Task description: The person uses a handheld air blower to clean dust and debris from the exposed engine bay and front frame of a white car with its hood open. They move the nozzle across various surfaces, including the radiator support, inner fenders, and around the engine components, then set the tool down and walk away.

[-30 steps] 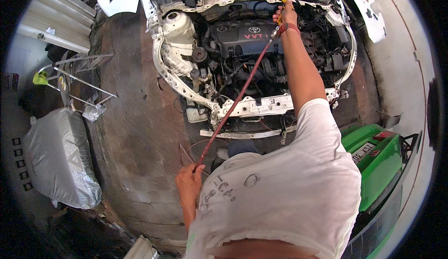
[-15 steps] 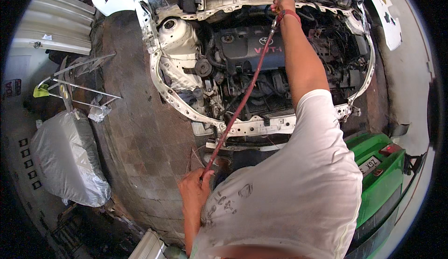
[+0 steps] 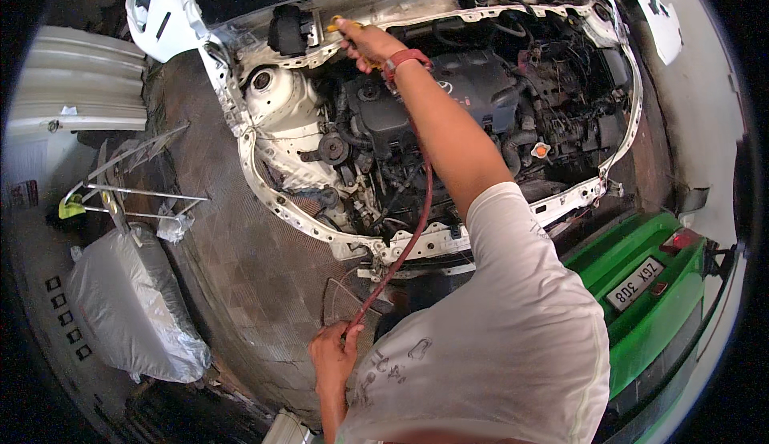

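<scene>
Here, the right hand (image 3: 372,45) grips a yellow tool (image 3: 333,24) above the far edge of the engine bay (image 3: 432,20); the left hand (image 3: 332,349) grasps a red hose (image 3: 421,228). Positioning the tool seems the step; the next move likely calls for slack.

Red hose (image 3: 416,240), yellow tool (image 3: 366,65), white shirt (image 3: 497,332) (black-smudged)

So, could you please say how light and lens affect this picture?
Head view: black corners, and the pale wall at right bends along the rim; head view: sheen on the silver cover, fine detail in the dark engine hard to tell, left hand and right hand plainly visible.
</scene>
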Demonstrator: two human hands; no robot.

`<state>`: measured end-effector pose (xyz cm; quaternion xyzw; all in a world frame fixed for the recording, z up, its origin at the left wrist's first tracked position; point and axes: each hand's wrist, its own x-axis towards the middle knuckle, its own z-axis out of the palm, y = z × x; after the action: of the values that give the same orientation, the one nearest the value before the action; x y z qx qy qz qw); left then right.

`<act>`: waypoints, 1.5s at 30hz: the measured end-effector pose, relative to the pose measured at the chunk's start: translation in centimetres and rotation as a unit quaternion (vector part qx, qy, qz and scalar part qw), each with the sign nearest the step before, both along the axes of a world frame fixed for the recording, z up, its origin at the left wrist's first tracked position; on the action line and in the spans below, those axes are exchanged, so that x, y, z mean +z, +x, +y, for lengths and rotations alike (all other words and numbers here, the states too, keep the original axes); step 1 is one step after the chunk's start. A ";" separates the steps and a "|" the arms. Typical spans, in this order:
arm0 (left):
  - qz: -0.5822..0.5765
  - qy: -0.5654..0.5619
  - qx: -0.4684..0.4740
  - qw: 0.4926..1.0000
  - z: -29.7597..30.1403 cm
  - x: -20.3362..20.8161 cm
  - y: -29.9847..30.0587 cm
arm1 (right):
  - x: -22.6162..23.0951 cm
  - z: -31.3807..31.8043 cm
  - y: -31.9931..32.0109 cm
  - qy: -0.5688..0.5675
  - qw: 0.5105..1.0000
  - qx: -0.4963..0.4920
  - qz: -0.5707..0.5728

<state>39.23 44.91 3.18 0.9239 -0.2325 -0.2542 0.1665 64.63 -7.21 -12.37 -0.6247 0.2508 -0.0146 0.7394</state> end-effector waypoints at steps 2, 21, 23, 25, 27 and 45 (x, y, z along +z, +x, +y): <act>0.005 0.015 -0.010 1.000 -0.2 0.1 0.3 | -0.3 -0.4 0.1 -0.024 1.000 -0.015 0.013; -0.008 -0.024 -0.005 1.000 1.0 0.4 0.9 | -3.4 -6.3 0.8 -0.007 0.986 -0.165 -0.025; -0.002 -0.004 0.006 1.000 1.8 0.6 0.1 | -2.2 -2.6 3.1 -0.012 0.993 -0.121 0.012; 0.015 0.028 0.024 0.999 2.6 1.0 -0.6 | -0.8 1.1 4.7 -0.032 0.995 -0.088 0.025; 0.006 0.016 0.045 0.999 3.1 1.1 -1.1 | 0.5 4.8 6.7 -0.048 0.996 -0.051 0.050; -0.038 -0.010 0.171 0.985 7.3 2.0 -5.0 | 1.1 13.3 14.1 -0.230 0.943 -0.230 0.069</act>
<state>34.25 52.21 5.17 0.9572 -0.0802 -0.1847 0.2080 78.69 6.07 -11.30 -0.7023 0.4281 -0.1979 0.5333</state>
